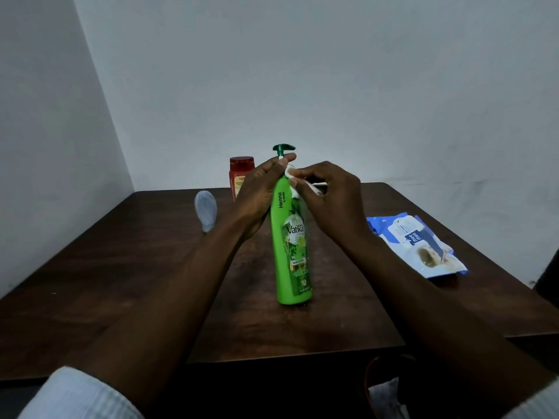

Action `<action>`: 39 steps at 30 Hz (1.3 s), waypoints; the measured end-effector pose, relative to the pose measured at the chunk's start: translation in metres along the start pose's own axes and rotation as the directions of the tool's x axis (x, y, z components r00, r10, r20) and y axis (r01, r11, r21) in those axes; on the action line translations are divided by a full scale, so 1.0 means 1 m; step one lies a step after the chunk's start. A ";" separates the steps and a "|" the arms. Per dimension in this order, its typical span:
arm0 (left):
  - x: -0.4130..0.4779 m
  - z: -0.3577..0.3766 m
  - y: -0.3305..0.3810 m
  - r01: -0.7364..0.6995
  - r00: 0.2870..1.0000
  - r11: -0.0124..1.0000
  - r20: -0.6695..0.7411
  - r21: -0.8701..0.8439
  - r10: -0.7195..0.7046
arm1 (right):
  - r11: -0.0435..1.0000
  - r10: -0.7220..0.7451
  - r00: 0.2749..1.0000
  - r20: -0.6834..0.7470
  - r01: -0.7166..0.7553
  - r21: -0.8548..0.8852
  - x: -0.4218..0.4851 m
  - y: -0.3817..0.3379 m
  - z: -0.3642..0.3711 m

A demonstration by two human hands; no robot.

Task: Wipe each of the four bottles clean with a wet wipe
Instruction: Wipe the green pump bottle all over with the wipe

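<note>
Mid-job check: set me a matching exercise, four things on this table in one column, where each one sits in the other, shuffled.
Things
1. tall green plastic pump bottle
2. red plastic bottle with a red cap
3. pale translucent squeeze bottle
4. blue and white wet wipe pack

Places
A. flat on the right of the dark wooden table
B. upright at the far edge, partly behind the left hand
C. upright mid-table, neck gripped by the left hand, right hand pinching a white wet wipe against it
D. lying down at the left

Pairs: 1-C, 2-B, 3-D, 4-A
</note>
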State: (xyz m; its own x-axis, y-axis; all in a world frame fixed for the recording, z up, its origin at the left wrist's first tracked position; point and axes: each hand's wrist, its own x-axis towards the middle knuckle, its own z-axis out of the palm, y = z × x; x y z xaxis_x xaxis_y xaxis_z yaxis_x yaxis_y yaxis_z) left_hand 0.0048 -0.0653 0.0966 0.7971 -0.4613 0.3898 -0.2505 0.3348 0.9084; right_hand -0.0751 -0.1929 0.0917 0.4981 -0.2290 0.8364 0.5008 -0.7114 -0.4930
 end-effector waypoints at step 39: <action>-0.040 -0.004 0.017 -0.250 0.968 0.966 0.046 0.064 0.248 | 1.000 0.002 0.999 0.045 -0.002 0.017 -0.019 -0.033 -0.024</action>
State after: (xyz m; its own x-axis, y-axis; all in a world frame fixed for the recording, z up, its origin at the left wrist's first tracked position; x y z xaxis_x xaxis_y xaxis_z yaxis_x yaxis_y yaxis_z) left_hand -0.0293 -0.0377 0.0955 0.6839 -0.4015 0.6092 -0.4767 0.3863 0.7897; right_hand -0.1178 -0.1807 0.0976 0.5305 -0.1997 0.8238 0.5119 -0.6992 -0.4991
